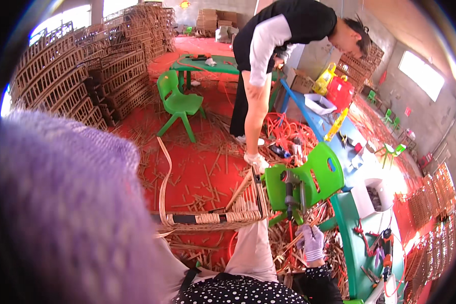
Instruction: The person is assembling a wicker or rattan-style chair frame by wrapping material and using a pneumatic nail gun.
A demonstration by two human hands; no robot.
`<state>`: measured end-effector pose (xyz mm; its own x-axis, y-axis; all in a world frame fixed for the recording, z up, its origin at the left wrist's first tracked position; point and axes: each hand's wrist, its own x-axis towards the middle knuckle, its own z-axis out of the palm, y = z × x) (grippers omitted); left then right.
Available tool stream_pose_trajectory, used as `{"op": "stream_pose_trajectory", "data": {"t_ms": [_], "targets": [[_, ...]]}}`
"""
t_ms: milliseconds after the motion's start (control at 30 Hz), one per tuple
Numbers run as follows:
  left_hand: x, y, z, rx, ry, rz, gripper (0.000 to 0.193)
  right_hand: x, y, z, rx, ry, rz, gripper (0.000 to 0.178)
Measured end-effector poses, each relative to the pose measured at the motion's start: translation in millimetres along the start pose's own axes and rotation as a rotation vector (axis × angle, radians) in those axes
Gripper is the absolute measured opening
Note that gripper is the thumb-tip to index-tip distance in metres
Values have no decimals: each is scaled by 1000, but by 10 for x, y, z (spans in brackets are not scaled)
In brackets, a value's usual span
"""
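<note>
Red floor [195, 177], littered with tan strips and scraps, spreads around me. Closest to the lens, between eight and nine o'clock, blurred purple knit fills the view; it looks like the glove on my left hand [71, 202], and I cannot tell what those fingers are doing. At six o'clock, across my knees, sits a woven frame [210, 219], its near bar partly wrapped in tan, with black showing; a loose strip [162, 195] curls up from its left end. Between four and five o'clock, my gloved right hand [311, 243] has its fingers bent beside a thin tan piece [289, 245]; whether they grip it I cannot tell. Just beyond, toward four o'clock, stand a green chair [319, 175] with a dark hand tool [289, 195] in front of its back, and a green bench [345, 228] bearing a white container [361, 202] and red-handled tools [361, 232]. Farther off, a co-worker [309, 20] bends over at one o'clock, near a blue bench [314, 114] that carries a red bag [340, 93] toward two o'clock. Another green chair [180, 104] faces me between ten and eleven, and brown slatted frames [50, 86] rise in stacks at ten o'clock.
</note>
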<state>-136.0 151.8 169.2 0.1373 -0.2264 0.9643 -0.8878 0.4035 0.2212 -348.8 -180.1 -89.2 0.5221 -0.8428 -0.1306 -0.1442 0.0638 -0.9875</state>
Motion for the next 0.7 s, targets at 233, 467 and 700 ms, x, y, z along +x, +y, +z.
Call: {"op": "stream_pose_trajectory", "data": {"t_ms": [233,467,700], "targets": [[-136,2,-162,1,51,-13,27,-52,23,141,-167,-106,-48,22],[-262,-12,-366,30,104,-31,19,59,85,167,-286,-147,-73,24],[-666,-90,-537,174,148,-253,12,528,222,-285,-952,-83,-367,21]]}}
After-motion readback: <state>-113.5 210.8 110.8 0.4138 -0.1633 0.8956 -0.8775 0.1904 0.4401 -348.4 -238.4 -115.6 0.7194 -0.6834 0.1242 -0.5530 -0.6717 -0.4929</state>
